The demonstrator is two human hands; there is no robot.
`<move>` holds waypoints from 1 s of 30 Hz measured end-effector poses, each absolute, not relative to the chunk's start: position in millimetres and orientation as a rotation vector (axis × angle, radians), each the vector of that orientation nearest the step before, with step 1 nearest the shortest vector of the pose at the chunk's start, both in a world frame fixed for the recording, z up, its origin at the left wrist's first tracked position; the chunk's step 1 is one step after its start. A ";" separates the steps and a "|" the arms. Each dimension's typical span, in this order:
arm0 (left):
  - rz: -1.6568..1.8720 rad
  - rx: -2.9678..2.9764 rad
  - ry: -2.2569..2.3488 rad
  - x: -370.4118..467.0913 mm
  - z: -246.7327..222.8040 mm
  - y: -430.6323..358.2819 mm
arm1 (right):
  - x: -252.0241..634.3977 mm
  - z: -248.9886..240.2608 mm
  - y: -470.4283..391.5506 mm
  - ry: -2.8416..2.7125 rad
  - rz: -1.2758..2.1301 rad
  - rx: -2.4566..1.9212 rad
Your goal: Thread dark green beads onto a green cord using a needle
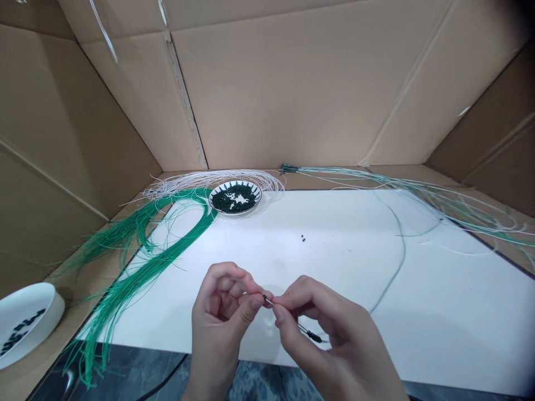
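My left hand [225, 306] pinches a tiny dark bead [264, 298] between thumb and forefinger. Facing it, my right hand [317, 328] pinches a thin wire [387, 287] just beside the bead; a small dark piece [314, 336] sits further along that wire under my fingers. The wire trails away to the right over the white mat [292, 245]. Both hands hover low over the mat's near edge.
A small dish [234, 197] of dark beads stands at the mat's back left. A green wire bundle [137, 273] and white wires [200, 179] lie at left, assembled wires [438, 195] at back right. A white bowl [25, 320] sits far left. Cardboard walls enclose everything. Two loose beads [303, 238] lie mid-mat.
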State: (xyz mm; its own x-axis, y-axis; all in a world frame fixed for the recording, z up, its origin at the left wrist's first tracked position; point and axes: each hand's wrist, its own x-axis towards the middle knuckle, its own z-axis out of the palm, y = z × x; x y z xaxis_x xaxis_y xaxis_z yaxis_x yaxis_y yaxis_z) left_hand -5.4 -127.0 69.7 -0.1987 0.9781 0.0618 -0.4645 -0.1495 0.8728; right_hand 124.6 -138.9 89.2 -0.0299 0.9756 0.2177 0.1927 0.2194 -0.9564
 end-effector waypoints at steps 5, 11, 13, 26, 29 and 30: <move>1.630 0.802 0.861 -6.4 68.1 -125.4 | 124.2 88.4 -140.5 -1.464 0.933 -1.176; 1.557 0.843 0.902 -9.5 65.8 -123.4 | 128.4 91.5 -140.1 -1.485 0.997 -1.198; 1.560 0.854 0.946 -8.5 66.9 -124.6 | 129.8 93.4 -139.9 -1.479 1.036 -1.205; 1.516 1.251 0.727 -23.2 51.4 -115.5 | 128.0 104.9 -140.2 -1.195 1.277 -1.187; 1.505 1.297 0.720 -23.3 51.2 -115.5 | 128.3 106.2 -140.7 -1.143 1.340 -1.176; 1.495 1.303 0.719 -23.5 51.3 -115.7 | 128.4 106.0 -140.8 -1.125 1.363 -1.171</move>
